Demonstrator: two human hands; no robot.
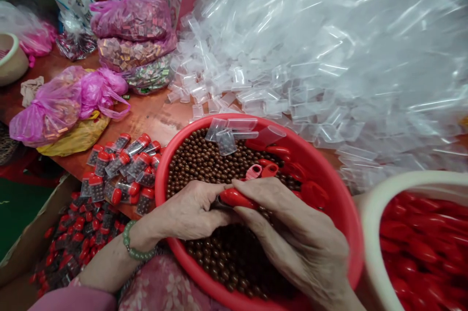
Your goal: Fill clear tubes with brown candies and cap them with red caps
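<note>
Over a red basin [345,204] of small brown balls [201,160], my two hands meet. My right hand [300,233] pinches a glossy red cap [237,198] between thumb and fingers. My left hand [193,211], with a green bead bracelet at its wrist, is closed at the cap's left end; what it grips is mostly hidden by its fingers, with a dark edge showing. Clear tubes [225,141] lie on the balls at the basin's far side. More red caps [314,194] rest along its right side.
Filled red-capped tubes [137,162] lie left of the basin, above a cardboard box [34,221] holding more. A huge heap of clear tubes [329,48] covers the back right. A cream tub [373,218] of red caps stands right. Pink bags [131,18] sit back left.
</note>
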